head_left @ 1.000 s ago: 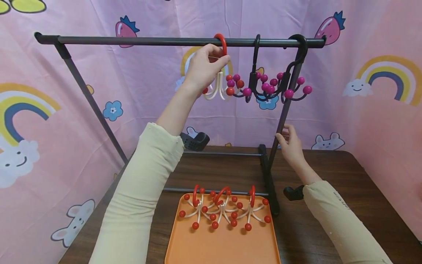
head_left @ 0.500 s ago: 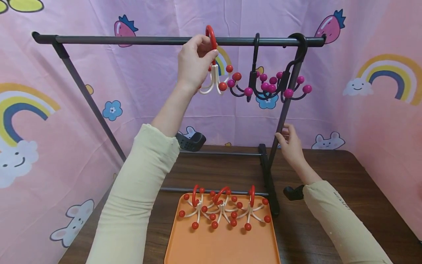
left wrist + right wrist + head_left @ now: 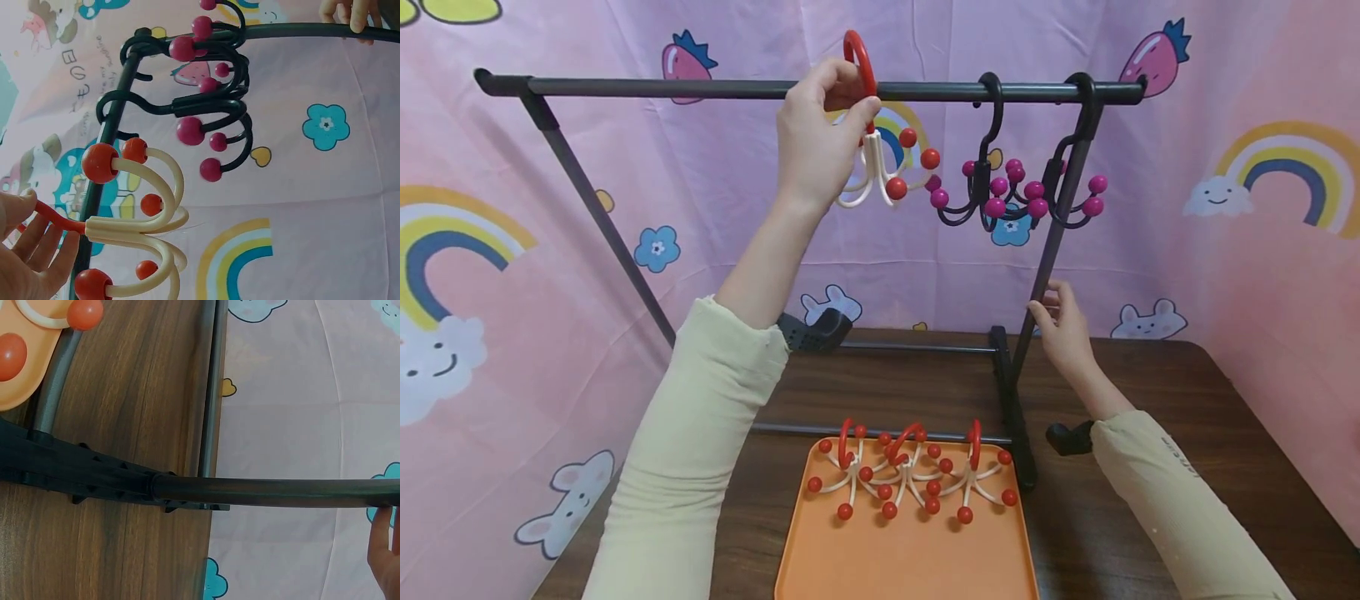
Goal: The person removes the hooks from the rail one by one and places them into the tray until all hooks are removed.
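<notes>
My left hand (image 3: 820, 137) pinches the red hook of a white multi-arm hook hanger (image 3: 874, 162) with red ball tips. The hook's curve rises above the top bar of the rack (image 3: 700, 89) and overlaps it in the head view. In the left wrist view, the fingers of the left hand (image 3: 40, 244) hold the hook beside the bar, with the white arms (image 3: 134, 228) beyond. My right hand (image 3: 1063, 325) holds the rack's right post (image 3: 1051, 250) between thumb and fingers. Only part of the right hand (image 3: 382, 544) shows in the right wrist view.
Two black hook hangers with magenta balls (image 3: 982, 179) (image 3: 1054, 183) hang at the bar's right end. On the wooden table (image 3: 1112, 517) lies an orange tray (image 3: 906, 558). Three white-and-red hook hangers (image 3: 852, 471) stand along the tray's back. A patterned cloth (image 3: 760, 183) hangs behind.
My left hand has moved left and upward with the white-and-red hook hanger, raising its hook above the bar. The left black hanger has turned on the bar. The right hand stays on the post.
</notes>
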The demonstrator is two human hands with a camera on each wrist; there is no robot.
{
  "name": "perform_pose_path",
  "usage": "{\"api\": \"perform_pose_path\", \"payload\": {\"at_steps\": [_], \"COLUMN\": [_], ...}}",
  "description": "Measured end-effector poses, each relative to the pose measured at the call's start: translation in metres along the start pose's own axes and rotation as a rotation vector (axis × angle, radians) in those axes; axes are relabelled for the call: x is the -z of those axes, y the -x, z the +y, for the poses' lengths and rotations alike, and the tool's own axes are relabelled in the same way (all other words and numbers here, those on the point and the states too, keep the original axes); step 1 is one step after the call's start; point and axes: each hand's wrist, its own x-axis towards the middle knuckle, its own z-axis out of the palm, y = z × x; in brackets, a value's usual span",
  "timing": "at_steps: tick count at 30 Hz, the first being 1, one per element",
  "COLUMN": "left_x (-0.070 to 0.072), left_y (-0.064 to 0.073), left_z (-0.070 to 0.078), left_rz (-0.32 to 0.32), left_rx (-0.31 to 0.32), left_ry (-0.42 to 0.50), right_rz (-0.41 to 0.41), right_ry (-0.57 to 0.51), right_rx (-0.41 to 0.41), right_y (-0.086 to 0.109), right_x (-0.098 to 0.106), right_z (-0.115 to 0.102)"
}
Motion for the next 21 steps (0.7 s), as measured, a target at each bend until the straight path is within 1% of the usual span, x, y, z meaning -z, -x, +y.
{"api": "perform_pose_path", "payload": {"at_steps": [5,9,13,21], "left_x": [0.008,0.011,0.008,0.001], "left_y": [0.013,0.027,0.042,0.073], "left_z": [0.006,0.009,0.008,0.001], "left_rz": [-0.020,-0.057,-0.089,-0.146], "left_rx": [0.004,-0.019,-0.056,-0.110], "left_ry": [0.033,0.014,-0.006,0.010], "right_rz": [-0.006,-0.008,-0.008,0.003], "right_ry": [0.006,0.000,-0.004,0.016], "right_rx": [-0.009,-0.007,-0.008,0.004], "right_y": [0.001,-0.001,-0.002,-0.004], "right_x": [0.000,0.000,0.001,0.000], "right_z": [0.001,0.003,0.003,0.005]}}
